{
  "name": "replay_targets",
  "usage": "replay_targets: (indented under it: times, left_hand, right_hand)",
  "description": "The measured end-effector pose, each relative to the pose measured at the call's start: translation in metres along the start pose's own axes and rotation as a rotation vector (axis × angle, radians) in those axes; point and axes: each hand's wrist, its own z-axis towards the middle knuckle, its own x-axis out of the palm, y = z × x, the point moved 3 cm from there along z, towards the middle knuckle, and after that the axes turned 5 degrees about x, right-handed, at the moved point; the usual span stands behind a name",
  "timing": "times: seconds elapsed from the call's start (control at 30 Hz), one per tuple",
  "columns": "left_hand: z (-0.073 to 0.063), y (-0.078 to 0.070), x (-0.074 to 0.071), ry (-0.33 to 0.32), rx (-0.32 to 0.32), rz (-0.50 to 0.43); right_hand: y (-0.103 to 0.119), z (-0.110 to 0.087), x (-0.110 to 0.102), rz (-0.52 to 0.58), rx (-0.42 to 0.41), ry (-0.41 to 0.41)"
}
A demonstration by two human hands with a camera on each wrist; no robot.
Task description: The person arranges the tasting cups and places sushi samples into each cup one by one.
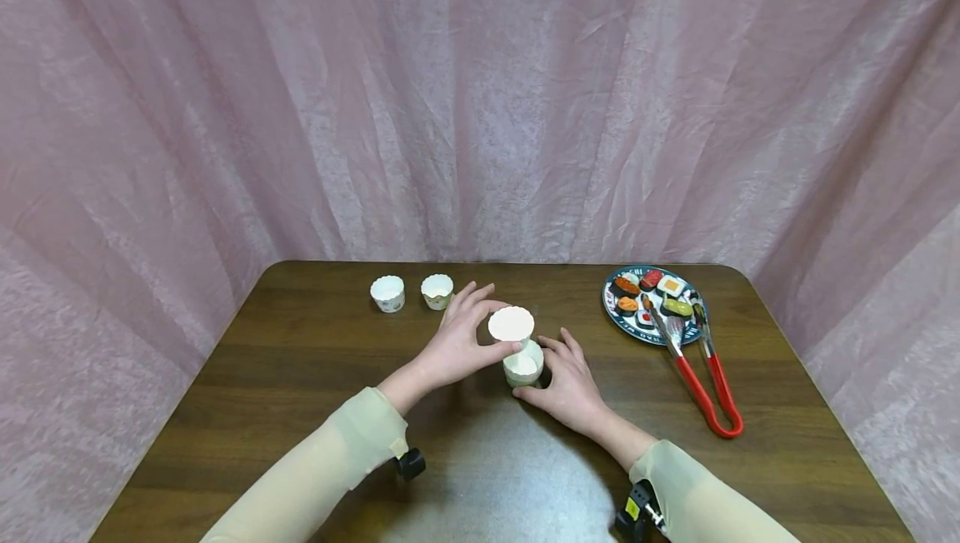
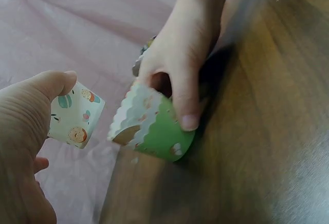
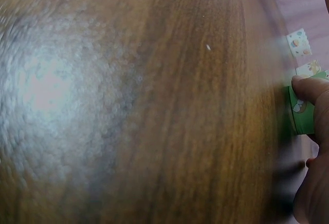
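My left hand [image 1: 467, 345] pinches a white scalloped paper baking cup [image 1: 512, 322] between thumb and fingers. Macarons and doughnuts are printed on that cup's side in the left wrist view. Just below and nearer to me, my right hand [image 1: 567, 383] grips a green paper baking cup [image 2: 167, 131] by its sides, low at the table. Layered scalloped rims in the left wrist view suggest other cups nested inside the green one. The white cup is held above and slightly behind the green cup, apart from it in the left wrist view.
Two more paper baking cups, a white one [image 1: 387, 295] and a pale green one [image 1: 437, 293], stand at the back left. A patterned plate [image 1: 609, 308] of sushi pieces sits at the back right. Red-handled tongs [image 1: 699, 391] lean across it onto the wooden table [image 1: 300, 393].
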Motion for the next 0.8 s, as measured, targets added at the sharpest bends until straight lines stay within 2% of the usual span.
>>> replay_targets:
  times: [0.13, 0.4, 0.67, 0.8]
  left_hand:
    - [0.002, 0.004, -0.007, -0.015, -0.008, 0.011]
    - [0.004, 0.014, -0.013, 0.014, -0.039, 0.059]
    - [0.014, 0.029, -0.023, -0.017, -0.046, 0.176]
    - [0.019, 0.036, -0.028, -0.004, -0.069, 0.253]
  right_hand:
    - [0.0, 0.001, 0.0, 0.002, 0.008, 0.004]
    - [0.001, 0.0, -0.002, 0.004, 0.021, 0.004]
    - [0.002, -0.001, -0.001, 0.008, 0.019, -0.003]
    - [0.003, -0.001, -0.002, 0.012, 0.014, -0.009]
